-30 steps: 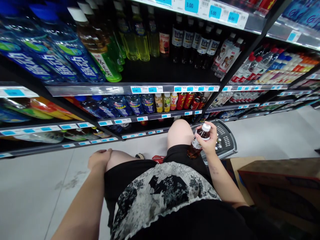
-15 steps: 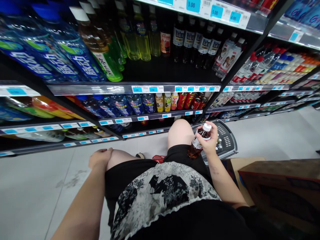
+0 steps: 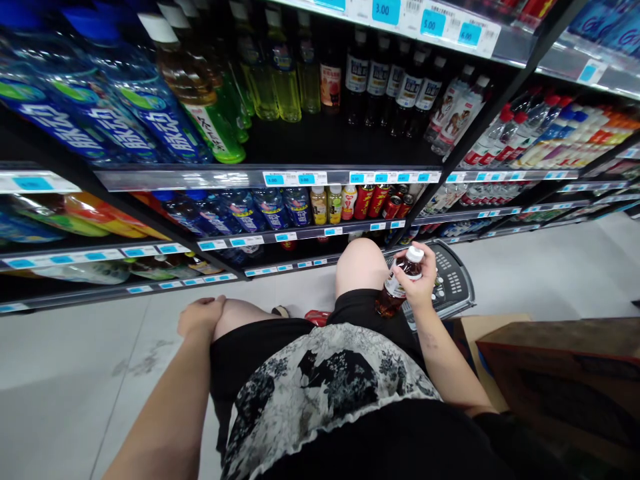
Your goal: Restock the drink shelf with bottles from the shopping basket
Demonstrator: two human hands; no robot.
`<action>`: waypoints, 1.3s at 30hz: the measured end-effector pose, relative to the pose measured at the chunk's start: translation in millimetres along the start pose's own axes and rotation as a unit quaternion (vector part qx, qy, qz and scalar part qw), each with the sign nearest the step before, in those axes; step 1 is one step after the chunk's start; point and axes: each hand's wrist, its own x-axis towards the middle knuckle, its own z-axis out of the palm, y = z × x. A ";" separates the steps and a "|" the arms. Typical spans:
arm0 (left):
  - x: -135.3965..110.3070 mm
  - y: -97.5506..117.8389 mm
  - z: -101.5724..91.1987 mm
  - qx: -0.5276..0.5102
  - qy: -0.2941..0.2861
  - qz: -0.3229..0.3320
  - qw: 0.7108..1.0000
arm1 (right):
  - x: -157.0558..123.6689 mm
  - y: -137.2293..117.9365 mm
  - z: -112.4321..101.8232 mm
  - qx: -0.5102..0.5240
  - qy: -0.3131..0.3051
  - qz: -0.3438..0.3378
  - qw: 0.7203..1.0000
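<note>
My right hand (image 3: 421,283) is wrapped round a small bottle of brown drink (image 3: 397,285) with a white cap and a white label, held tilted over my right thigh. My left hand (image 3: 200,316) rests on my left knee, its fingers curled over the knee with nothing in them. I am crouched or seated low on the shop floor, facing drink shelves (image 3: 260,177) full of bottles and cans. A grey shopping basket (image 3: 453,283) stands on the floor just behind my right hand.
A brown cardboard box (image 3: 560,373) lies at my right side. Shelf rows with blue price tags run along the front and right, with red cans (image 3: 383,200) and blue bottles (image 3: 270,208) at knee height. Pale floor tiles stretch out to the left.
The bottle in my right hand has risen very slightly. My left hand has stayed on the knee.
</note>
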 end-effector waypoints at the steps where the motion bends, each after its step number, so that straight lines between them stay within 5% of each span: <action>1: 0.1 -0.1 0.1 -0.001 0.000 -0.001 1.000 | -0.7 1.9 0.0 0.013 0.001 0.006 1.000; 7: -0.3 0.0 0.2 -0.007 -0.005 -0.003 1.000 | -5.8 7.6 4.4 0.130 0.027 0.036 0.990; 39: -6.8 4.7 -2.8 -0.019 -0.002 -0.003 1.000 | -4.6 4.4 7.1 0.075 0.002 0.034 0.997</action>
